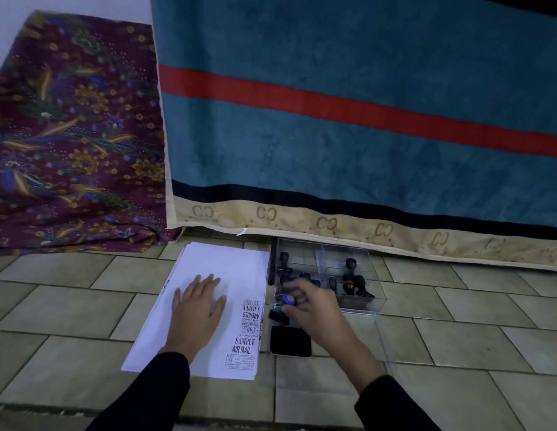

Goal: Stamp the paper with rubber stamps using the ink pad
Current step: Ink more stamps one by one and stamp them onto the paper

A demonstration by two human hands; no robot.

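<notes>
- Head view: the paper stack (215, 275) is lying on the tiled floor (69, 306). Its far edge is near the hem of a hanging teal blanket (364, 88). Bare floor is spreading out to the left and toward the person.
- The left hand (198, 306) is pressing flat on the top sheet with fingers spread. Stamped words (249, 325) are running along the sheet's right edge.
- The right hand (314, 309) is pinching one blue-capped rubber stamp (288, 300) by the far edge of one black ink pad (290, 340), just beside the paper.
- One clear box (376, 293) behind the pad is holding several dark stamps (350, 276). They overlap, so their count is unclear.
- One floral cloth (75, 135) is lying far left.
</notes>
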